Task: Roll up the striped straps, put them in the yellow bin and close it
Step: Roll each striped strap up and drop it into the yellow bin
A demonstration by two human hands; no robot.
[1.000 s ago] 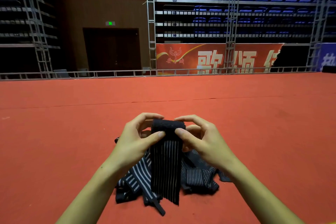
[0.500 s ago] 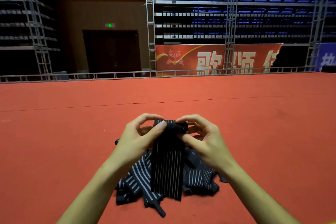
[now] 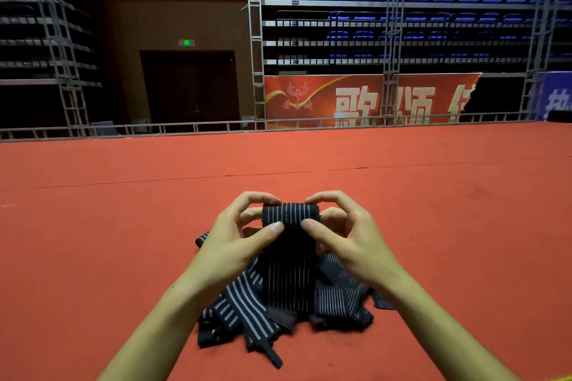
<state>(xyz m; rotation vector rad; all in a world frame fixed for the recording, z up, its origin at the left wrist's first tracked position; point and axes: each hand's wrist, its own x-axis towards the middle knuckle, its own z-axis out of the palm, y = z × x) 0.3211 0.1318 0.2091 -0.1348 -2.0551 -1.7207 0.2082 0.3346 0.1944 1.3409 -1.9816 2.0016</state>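
Head view: red carpet (image 3: 123,226) ran to a metal rail; a banner (image 3: 356,99) and blue seats stood behind. Left hand (image 3: 238,244) and right hand (image 3: 353,238) pinched a part-rolled strap (image 3: 289,216) above the strap pile (image 3: 247,309) at the carpet's near middle.

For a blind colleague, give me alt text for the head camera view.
Both hands, left hand and right hand, roll the top of a striped strap above a loose strap pile on red carpet.
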